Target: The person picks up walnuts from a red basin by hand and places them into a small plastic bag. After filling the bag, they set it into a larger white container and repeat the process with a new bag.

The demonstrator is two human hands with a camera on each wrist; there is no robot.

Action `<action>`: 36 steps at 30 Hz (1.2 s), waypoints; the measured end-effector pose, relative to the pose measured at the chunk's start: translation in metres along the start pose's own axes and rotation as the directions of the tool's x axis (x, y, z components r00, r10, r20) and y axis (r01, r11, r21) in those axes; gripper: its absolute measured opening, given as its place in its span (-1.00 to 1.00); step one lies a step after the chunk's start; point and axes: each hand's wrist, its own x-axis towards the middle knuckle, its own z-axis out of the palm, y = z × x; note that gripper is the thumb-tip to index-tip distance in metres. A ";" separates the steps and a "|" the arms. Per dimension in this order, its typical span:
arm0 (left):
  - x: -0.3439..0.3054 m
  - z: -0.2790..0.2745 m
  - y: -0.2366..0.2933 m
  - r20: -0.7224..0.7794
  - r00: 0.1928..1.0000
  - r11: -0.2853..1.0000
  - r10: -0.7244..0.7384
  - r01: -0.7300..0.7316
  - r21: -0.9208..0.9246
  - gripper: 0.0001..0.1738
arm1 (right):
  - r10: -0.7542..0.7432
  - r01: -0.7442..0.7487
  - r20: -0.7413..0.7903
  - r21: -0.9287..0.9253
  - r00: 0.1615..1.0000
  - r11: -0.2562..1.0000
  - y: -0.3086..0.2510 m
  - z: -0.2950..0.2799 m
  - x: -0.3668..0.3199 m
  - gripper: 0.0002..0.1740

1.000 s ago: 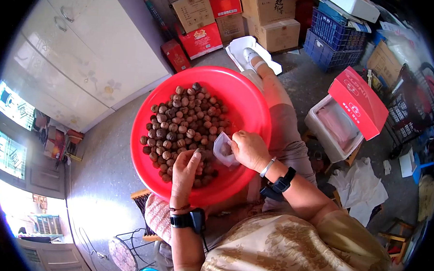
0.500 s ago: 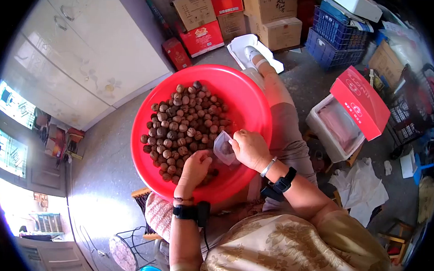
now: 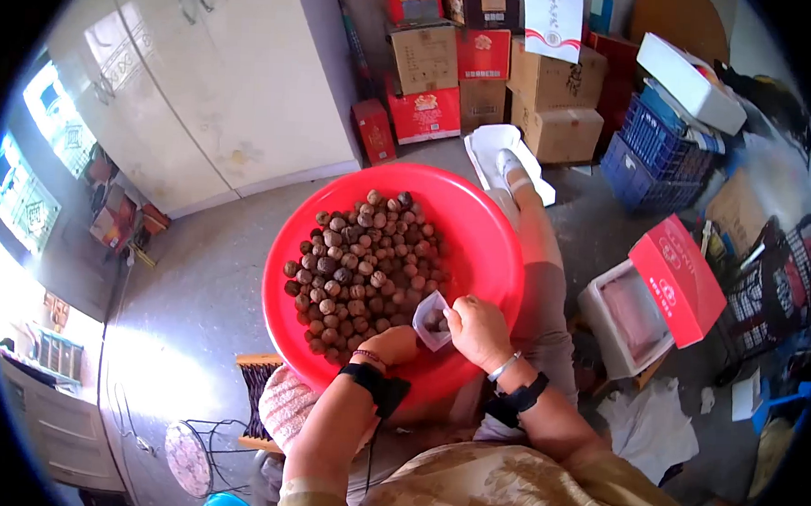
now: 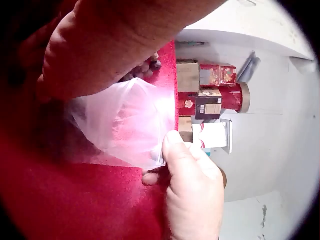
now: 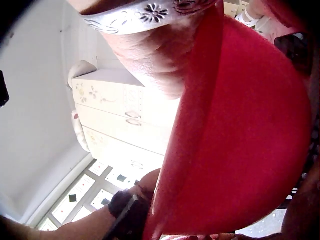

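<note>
Plastic bag [image 4: 122, 125]: translucent, whitish, mouth open, a few walnuts inside; gripped at its edge by the right hand [image 3: 482, 332], just beside the left hand [image 3: 391, 345].
Walnuts [image 3: 359, 269]: brown, round, rough-shelled, loosely heaped beyond the left hand.
Basin [image 3: 480, 247]: red, round, wide; beneath both hands, walnuts inside.

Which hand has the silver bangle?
The right hand, the one pinching the bag. The left hand instead has a reddish bracelet.
</note>
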 end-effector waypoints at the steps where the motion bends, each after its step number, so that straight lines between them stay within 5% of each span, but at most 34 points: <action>1: -0.002 -0.005 0.007 0.024 0.999 0.999 0.047 -0.046 -0.018 -0.65 | -0.011 0.011 -0.006 -0.014 1.000 1.000 0.001 0.000 0.000 -0.72; 4: 0.010 0.010 0.003 0.002 0.993 0.992 -0.121 0.121 -0.030 -0.65 | -0.016 0.015 -0.005 -0.014 1.000 1.000 0.001 0.001 0.000 -0.72; 11: -0.028 -0.016 0.049 0.003 1.000 0.998 0.002 -0.002 -0.065 -0.69 | -0.038 0.038 -0.014 0.007 0.999 0.999 0.000 0.001 -0.001 -0.71; 16: -0.069 -0.060 0.095 -0.011 0.991 0.985 -0.131 0.129 -0.111 -0.67 | -0.021 0.021 -0.015 -0.011 1.000 1.000 -0.002 0.000 0.000 -0.70; 18: -0.047 -0.045 0.050 -0.012 0.994 0.980 -0.105 0.101 -0.171 -0.60 | -0.025 0.024 -0.013 -0.013 1.000 1.000 -0.001 0.001 0.002 -0.70; 20: -0.044 -0.052 0.041 -0.205 0.954 0.954 -0.217 0.163 -0.252 -0.51 | -0.028 0.028 -0.010 -0.016 1.000 0.999 0.001 0.002 0.001 -0.70; 22: -0.046 -0.054 0.035 -0.462 0.860 0.940 -0.217 0.056 -0.338 -0.42 | -0.060 0.059 -0.019 -0.017 0.998 0.998 0.001 0.002 0.001 -0.72; 24: -0.050 -0.057 0.034 -0.510 0.820 0.915 -0.259 0.039 -0.401 -0.42 | -0.053 0.053 -0.011 -0.011 0.999 0.999 0.001 0.002 0.001 -0.73; 26: -0.056 -0.058 0.041 -0.602 0.730 0.763 -0.323 -0.175 -0.622 -0.46 | -0.044 0.044 -0.006 -0.003 0.999 0.999 0.001 0.003 0.001 -0.73; 27: -0.070 -0.071 0.061 -0.455 0.801 0.666 -0.389 -0.097 -0.739 -0.49 | -0.044 0.044 -0.015 -0.002 0.999 0.999 0.002 0.005 0.001 -0.73; 31: -0.061 -0.053 0.061 -0.580 0.803 0.659 -0.140 -0.361 -0.660 -0.44 | -0.051 0.051 -0.024 0.004 0.998 0.999 0.003 0.005 0.002 -0.73; 32: -0.059 -0.048 0.058 -0.580 0.802 0.657 -0.142 -0.362 -0.661 -0.44 | -0.052 0.052 -0.021 0.003 0.998 0.999 0.003 0.004 0.002 -0.73; 34: -0.058 -0.044 0.063 -0.730 0.683 0.903 0.012 -0.320 -0.285 -0.42 | -0.042 0.042 -0.017 -0.010 0.999 0.999 0.001 0.003 0.002 -0.72; 36: -0.055 -0.040 0.062 -0.697 0.712 0.882 -0.085 -0.272 -0.385 -0.41 | -0.040 0.040 -0.021 -0.007 0.999 0.999 0.001 0.003 0.002 -0.71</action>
